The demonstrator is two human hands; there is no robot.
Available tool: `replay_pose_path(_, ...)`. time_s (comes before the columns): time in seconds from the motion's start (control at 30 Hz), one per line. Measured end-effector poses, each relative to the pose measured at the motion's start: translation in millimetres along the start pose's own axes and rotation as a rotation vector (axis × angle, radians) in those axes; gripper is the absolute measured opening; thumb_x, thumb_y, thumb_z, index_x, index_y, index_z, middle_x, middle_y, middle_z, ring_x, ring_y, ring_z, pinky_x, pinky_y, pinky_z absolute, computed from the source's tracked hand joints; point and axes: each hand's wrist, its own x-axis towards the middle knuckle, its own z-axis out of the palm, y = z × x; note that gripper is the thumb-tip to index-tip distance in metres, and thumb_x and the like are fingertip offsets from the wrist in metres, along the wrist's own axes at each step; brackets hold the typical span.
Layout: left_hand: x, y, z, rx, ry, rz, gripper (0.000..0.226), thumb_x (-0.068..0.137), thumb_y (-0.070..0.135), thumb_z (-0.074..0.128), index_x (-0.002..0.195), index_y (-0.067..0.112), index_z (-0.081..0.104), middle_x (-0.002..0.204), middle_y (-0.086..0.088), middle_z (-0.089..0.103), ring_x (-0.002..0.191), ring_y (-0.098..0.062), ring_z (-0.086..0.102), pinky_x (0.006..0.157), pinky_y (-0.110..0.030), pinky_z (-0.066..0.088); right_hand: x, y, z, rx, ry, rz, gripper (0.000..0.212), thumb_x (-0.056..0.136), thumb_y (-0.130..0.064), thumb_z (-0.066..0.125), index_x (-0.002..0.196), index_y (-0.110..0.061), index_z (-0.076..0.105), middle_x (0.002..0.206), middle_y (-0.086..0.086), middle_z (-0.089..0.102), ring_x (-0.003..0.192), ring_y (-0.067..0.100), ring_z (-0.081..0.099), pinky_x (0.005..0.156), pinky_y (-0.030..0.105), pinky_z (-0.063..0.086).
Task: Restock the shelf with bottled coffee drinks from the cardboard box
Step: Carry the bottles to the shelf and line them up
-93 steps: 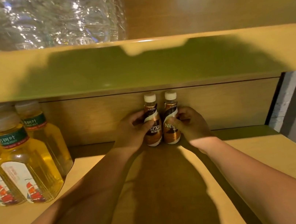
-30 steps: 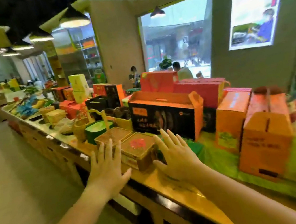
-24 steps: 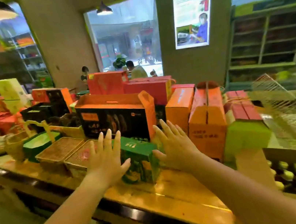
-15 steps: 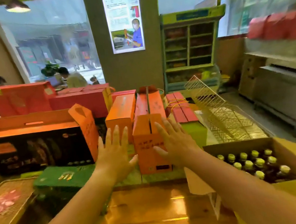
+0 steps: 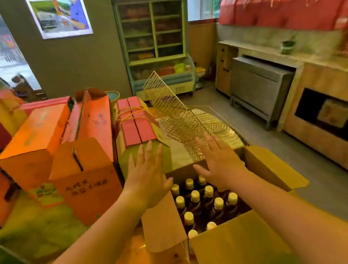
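Hovering both hands, left hand [image 5: 147,178] and right hand [image 5: 220,165], spread and empty over the cardboard box [image 5: 235,247], I should wrap each grip low around one bottle [image 5: 195,197] neck.

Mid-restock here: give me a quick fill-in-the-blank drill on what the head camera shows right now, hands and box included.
1. Both hands, the left hand and the right hand, are open and hold ____.
2. The flaps of the cardboard box are ____.
3. The bottles in the box stand upright, and their caps are pale ____.
4. The wire rack lies just ____ the box from the camera.

Missing words: nothing; open; yellow; beyond
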Motion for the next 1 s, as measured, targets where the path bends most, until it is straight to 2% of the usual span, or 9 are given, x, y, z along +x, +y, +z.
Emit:
replay_pose_path(0.2, 49.3, 94.3, 43.9, -0.060, -0.125, -0.034, 0.092, 0.096, 0.064, 0.032, 0.155, 0.016, -0.021, 0.164, -0.015, -0.020, 0.152, -0.036, -0.014, 0.123, -0.056, 0.006, 8.8, 103.1, 38.6, 0.008, -0.086, -0.081, 0.083, 0.099, -0.061, 0.034, 0.159, -0.023, -0.007, 0.168, 0.008, -0.012, 0.154, 0.026, -0.012, 0.126, 0.046, 0.006)
replay_pose_path(0.4, 51.5, 152.3, 93.5, -0.186, -0.281, -0.117, 0.093, 0.095, 0.064, 0.040, 0.159, 0.017, -0.008, 0.167, -0.012, -0.009, 0.153, -0.032, -0.008, 0.124, -0.048, 0.008, 1.2, 150.3, 83.8, 0.036, -0.268, -0.171, 0.081, 0.100, -0.061, 0.032, 0.160, -0.022, -0.005, 0.168, 0.007, -0.008, 0.155, 0.023, -0.008, 0.126, 0.042, 0.007)
replay_pose_path(0.47, 49.1, 159.8, 107.0, -0.198, -0.358, -0.118, 0.091, 0.095, 0.064, 0.042, 0.160, 0.015, 0.002, 0.167, -0.012, -0.003, 0.153, -0.033, -0.003, 0.123, -0.047, 0.013, -3.3, 156.4, 98.3, 0.049, -0.310, -0.192, 0.080, 0.099, -0.061, 0.033, 0.160, -0.023, -0.002, 0.169, 0.006, 0.000, 0.155, 0.023, -0.002, 0.126, 0.042, 0.012)
replay_pose_path(0.53, 50.7, 162.7, 118.5, -0.202, -0.416, -0.121, 0.084, 0.093, 0.064, 0.045, 0.157, 0.015, 0.020, 0.164, -0.013, 0.015, 0.150, -0.033, 0.016, 0.118, -0.046, 0.027, -6.2, 161.6, 111.5, 0.075, -0.356, -0.203, 0.079, 0.099, -0.060, 0.037, 0.161, -0.023, 0.005, 0.168, 0.005, 0.009, 0.155, 0.023, 0.005, 0.124, 0.042, 0.018)
replay_pose_path(0.6, 53.2, 162.8, 129.3, -0.225, -0.478, -0.135, 0.073, 0.092, 0.062, 0.049, 0.147, 0.016, 0.037, 0.152, -0.010, 0.036, 0.136, -0.029, 0.036, 0.107, -0.042, 0.040, -10.1, 167.5, 121.8, 0.107, -0.399, -0.206, 0.075, 0.098, -0.059, 0.039, 0.160, -0.023, 0.014, 0.166, 0.002, 0.020, 0.153, 0.021, 0.015, 0.122, 0.039, 0.022)
replay_pose_path(0.73, 58.2, 163.3, 151.7, -0.284, -0.684, -0.139, 0.072, 0.092, 0.060, 0.052, 0.148, 0.018, 0.037, 0.146, -0.006, 0.045, 0.128, -0.027, 0.049, 0.100, -0.043, 0.048, -15.3, 175.7, 132.5, 0.122, -0.473, -0.177, 0.063, 0.099, -0.057, 0.042, 0.151, -0.022, 0.035, 0.158, -0.003, 0.030, 0.139, 0.018, 0.039, 0.101, 0.036, 0.043)
replay_pose_path(0.87, 65.9, 166.2, 177.5, -0.386, -0.766, -0.170, 0.067, 0.090, 0.058, 0.057, 0.144, 0.022, 0.040, 0.138, -0.002, 0.052, 0.121, -0.025, 0.055, 0.097, -0.044, 0.051, -8.1, 174.5, 146.2, 0.188, -0.501, -0.155, 0.044, 0.097, -0.051, 0.049, 0.132, -0.025, 0.051, 0.138, -0.003, 0.045, 0.115, 0.013, 0.051, 0.089, 0.031, 0.051)
replay_pose_path(0.93, 71.0, 167.6, 189.2, -0.462, -0.807, -0.192, 0.067, 0.089, 0.055, 0.061, 0.146, 0.025, 0.040, 0.136, 0.000, 0.054, 0.120, -0.024, 0.056, 0.096, -0.042, 0.051, -7.4, 175.7, 157.7, 0.234, -0.604, -0.108, 0.045, 0.095, -0.048, 0.055, 0.134, -0.025, 0.050, 0.135, -0.002, 0.053, 0.113, 0.013, 0.055, 0.092, 0.031, 0.053)
replay_pose_path(1.0, 76.3, 168.3, 200.1, -0.543, -0.843, -0.207, 0.065, 0.087, 0.051, 0.066, 0.143, 0.028, 0.043, 0.131, 0.002, 0.058, 0.113, -0.021, 0.059, 0.094, -0.042, 0.053, -5.7, 179.0, 171.6, 0.286, -0.725, -0.033, 0.065, 0.093, -0.045, 0.062, 0.150, -0.023, 0.038, 0.149, 0.000, 0.048, 0.131, 0.019, 0.051, 0.105, 0.033, 0.047)
